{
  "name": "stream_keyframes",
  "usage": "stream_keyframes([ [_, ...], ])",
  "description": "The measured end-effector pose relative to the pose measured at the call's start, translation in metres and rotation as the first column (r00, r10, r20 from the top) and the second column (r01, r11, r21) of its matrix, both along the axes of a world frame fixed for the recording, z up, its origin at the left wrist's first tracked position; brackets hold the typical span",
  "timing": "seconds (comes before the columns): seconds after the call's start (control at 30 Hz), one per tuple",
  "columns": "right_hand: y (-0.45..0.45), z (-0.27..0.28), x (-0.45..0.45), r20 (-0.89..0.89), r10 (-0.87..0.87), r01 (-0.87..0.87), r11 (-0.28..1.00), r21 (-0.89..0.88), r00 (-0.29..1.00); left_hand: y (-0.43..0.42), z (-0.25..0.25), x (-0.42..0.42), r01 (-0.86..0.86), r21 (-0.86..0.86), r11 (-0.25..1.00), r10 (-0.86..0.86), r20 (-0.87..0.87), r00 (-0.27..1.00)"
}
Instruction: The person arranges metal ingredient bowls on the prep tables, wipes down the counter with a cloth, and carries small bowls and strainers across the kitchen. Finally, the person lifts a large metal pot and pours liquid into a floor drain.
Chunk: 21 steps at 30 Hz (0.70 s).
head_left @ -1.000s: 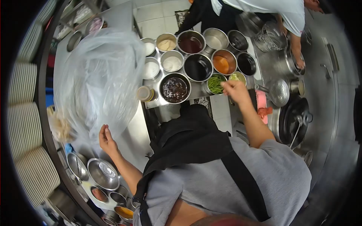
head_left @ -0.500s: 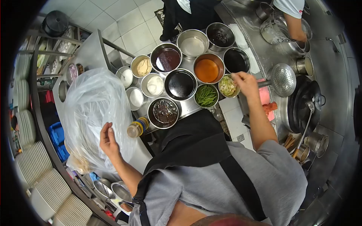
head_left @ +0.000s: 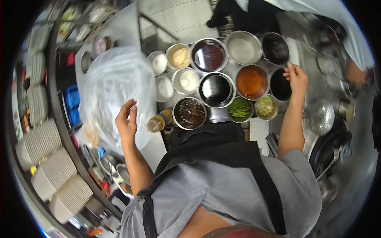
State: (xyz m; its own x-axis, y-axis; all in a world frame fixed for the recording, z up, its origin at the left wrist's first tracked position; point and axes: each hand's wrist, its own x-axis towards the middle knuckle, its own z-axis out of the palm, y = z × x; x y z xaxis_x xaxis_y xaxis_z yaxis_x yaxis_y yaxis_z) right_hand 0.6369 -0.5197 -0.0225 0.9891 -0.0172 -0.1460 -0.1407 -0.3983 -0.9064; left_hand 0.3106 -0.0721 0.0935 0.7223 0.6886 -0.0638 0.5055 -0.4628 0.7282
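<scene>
My right hand (head_left: 297, 80) is above the edge of a pot of black liquid (head_left: 280, 84), fingers bent together at the tips. Anything pinched there is too small to make out. Closer to me stand a pot of chopped pale green vegetable (head_left: 265, 107) and a pot of cut green stalks (head_left: 239, 109). My left hand (head_left: 127, 121) hovers by a large clear plastic bag (head_left: 115, 79), its fingers loosely curled and thumb apart, holding nothing. Beside it, a bottle with a yellow and blue label (head_left: 160, 120) leans near a pot of dark chunky sauce (head_left: 189, 114).
More steel pots crowd the counter, including orange liquid (head_left: 249, 82), white powder (head_left: 163, 88) and a yellowish paste (head_left: 181, 58). A perforated ladle (head_left: 321, 117) and a dark wok (head_left: 331, 148) are at right. Stacked plates (head_left: 39, 139) fill the left shelves. A co-worker's sleeve (head_left: 349, 35) shows top right.
The view has shifted, so the pots appear farther right. My right hand has moved away from the chopped vegetable toward the black liquid. My left hand stays by the bag.
</scene>
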Motion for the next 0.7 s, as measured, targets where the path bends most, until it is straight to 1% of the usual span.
stream_keyframes([
  [0.07, 0.041, 0.008, -0.01, -0.007, 0.038, -0.038, 0.999, 0.028, 0.999, 0.009, 0.002, -0.003, -0.014, 0.008, 1.0, 0.015, -0.049, 0.999],
  [0.1, 0.062, 0.012, -0.018, -0.008, 0.08, -0.079, 0.991, 0.104, 0.997, 0.014, 0.002, -0.002, -0.005, 0.022, 1.0, 0.007, -0.13, 0.991],
  [0.13, 0.082, 0.017, -0.025, -0.003, 0.115, -0.113, 0.979, 0.172, 0.993, 0.021, -0.006, 0.0, 0.023, -0.068, 0.997, -0.029, -0.096, 0.995],
  [0.17, 0.105, 0.018, -0.032, 0.002, 0.17, -0.167, 0.965, 0.204, 0.985, 0.028, -0.016, 0.004, 0.056, -0.161, 0.985, -0.066, -0.052, 0.996],
  [0.2, 0.128, 0.024, -0.039, -0.051, 0.251, -0.24, 0.957, 0.166, 0.967, 0.029, -0.018, 0.017, 0.137, -0.242, 0.96, -0.16, -0.079, 0.984],
  [0.23, 0.154, 0.032, -0.048, 0.017, 0.366, -0.364, 0.921, 0.139, 0.931, 0.027, -0.021, 0.031, 0.214, -0.327, 0.921, -0.258, -0.098, 0.961],
  [0.27, 0.176, 0.038, -0.058, -0.003, 0.489, -0.484, 0.865, 0.131, 0.872, 0.031, -0.036, 0.038, 0.269, -0.409, 0.872, -0.357, -0.155, 0.921],
  [0.3, 0.198, 0.027, -0.065, 0.045, 0.58, -0.581, 0.814, 0.016, 0.814, 0.039, -0.054, 0.041, 0.315, -0.49, 0.813, -0.455, -0.198, 0.868],
  [0.33, 0.219, 0.018, -0.074, 0.186, 0.654, -0.652, 0.754, -0.081, 0.733, 0.05, -0.071, 0.039, 0.311, -0.496, 0.811, -0.452, -0.193, 0.871],
  [0.37, 0.236, 0.005, -0.082, 0.228, 0.716, -0.69, 0.698, -0.19, 0.66, 0.06, -0.089, 0.033, 0.387, -0.297, 0.873, -0.483, -0.415, 0.771],
  [0.4, 0.249, -0.008, -0.091, 0.248, 0.757, -0.683, 0.653, -0.328, 0.605, 0.067, -0.102, 0.027, 0.492, -0.098, 0.865, -0.44, -0.618, 0.651],
  [0.43, 0.262, -0.012, -0.098, 0.174, 0.807, -0.681, 0.575, -0.454, 0.565, 0.074, -0.109, 0.02, 0.488, -0.101, 0.867, -0.442, -0.609, 0.658],
  [0.47, 0.273, -0.015, -0.103, 0.092, 0.844, -0.669, 0.481, -0.567, 0.529, 0.083, -0.115, 0.012, 0.425, 0.04, 0.904, -0.306, -0.635, 0.709],
  [0.5, 0.282, -0.021, -0.105, 0.089, 0.846, -0.666, 0.474, -0.576, 0.526, 0.089, -0.119, 0.006, 0.355, 0.18, 0.917, -0.164, -0.642, 0.749],
  [0.53, 0.289, -0.029, -0.107, -0.018, 0.849, -0.662, 0.399, -0.634, 0.528, 0.09, -0.117, 0.004, 0.351, 0.173, 0.92, -0.168, -0.636, 0.753],
  [0.57, 0.296, -0.036, -0.108, -0.124, 0.839, -0.659, 0.316, -0.682, 0.53, 0.091, -0.114, 0.002, 0.347, 0.15, 0.926, -0.198, -0.589, 0.784],
  [0.6, 0.302, -0.041, -0.109, -0.126, 0.841, -0.656, 0.309, -0.688, 0.527, 0.092, -0.111, 0.001, 0.343, 0.13, 0.93, -0.224, -0.538, 0.813],
  [0.63, 0.306, -0.046, -0.109, -0.096, 0.834, -0.625, 0.326, -0.709, 0.544, 0.093, -0.114, 0.002, 0.34, 0.128, 0.932, -0.225, -0.532, 0.816],
  [0.7, 0.308, -0.052, -0.116, -0.068, 0.826, -0.588, 0.338, -0.735, 0.56, 0.092, -0.122, 0.012, 0.368, 0.008, 0.93, -0.326, -0.445, 0.834],
])
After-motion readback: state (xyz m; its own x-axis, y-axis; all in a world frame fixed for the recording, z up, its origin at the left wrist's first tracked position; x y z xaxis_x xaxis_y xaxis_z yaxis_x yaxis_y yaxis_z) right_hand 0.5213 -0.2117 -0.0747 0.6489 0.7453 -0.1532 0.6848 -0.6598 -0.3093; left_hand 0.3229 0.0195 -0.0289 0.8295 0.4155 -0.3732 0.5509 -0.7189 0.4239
